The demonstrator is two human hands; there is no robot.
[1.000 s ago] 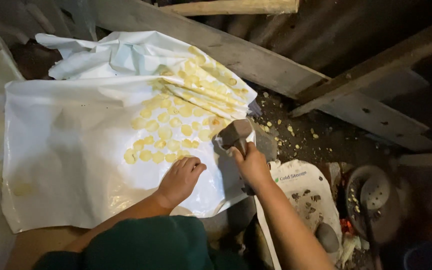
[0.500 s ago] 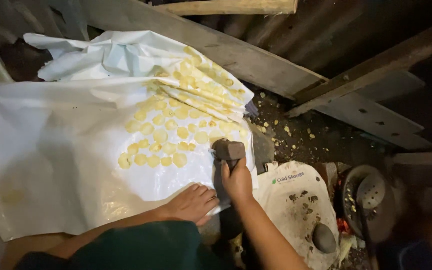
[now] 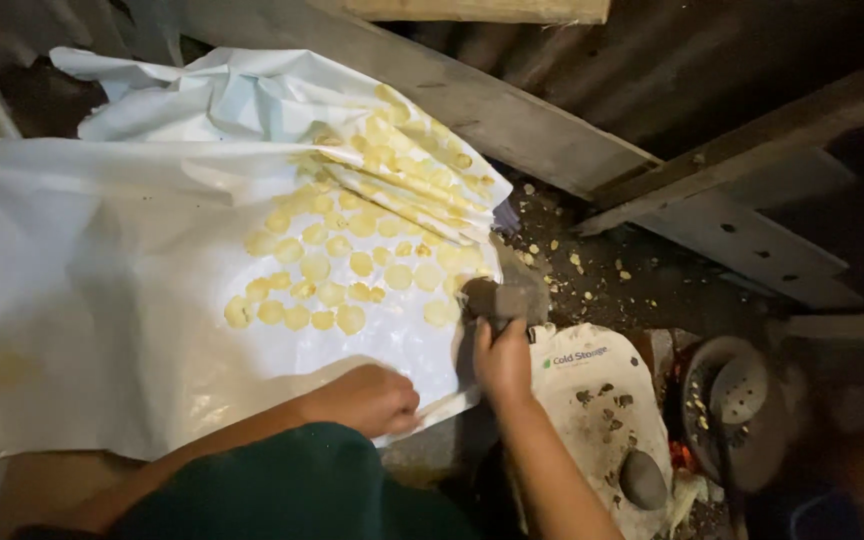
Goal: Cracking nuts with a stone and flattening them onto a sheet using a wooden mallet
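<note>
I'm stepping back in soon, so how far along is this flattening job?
Done: many flat yellow discs lie spread on the white plastic sheet. In hand: the right hand grips a dark tool at the sheet's edge; the left hand presses the sheet. Left: bare sheet remains.

The white plastic sheet (image 3: 102, 300) looks glossy and creased, the wooden beams (image 3: 512, 115) rough, matt and weathered.

White plastic sheet (image 3: 102, 300) — yellow slices (image 3: 332, 270) spread across it
</note>
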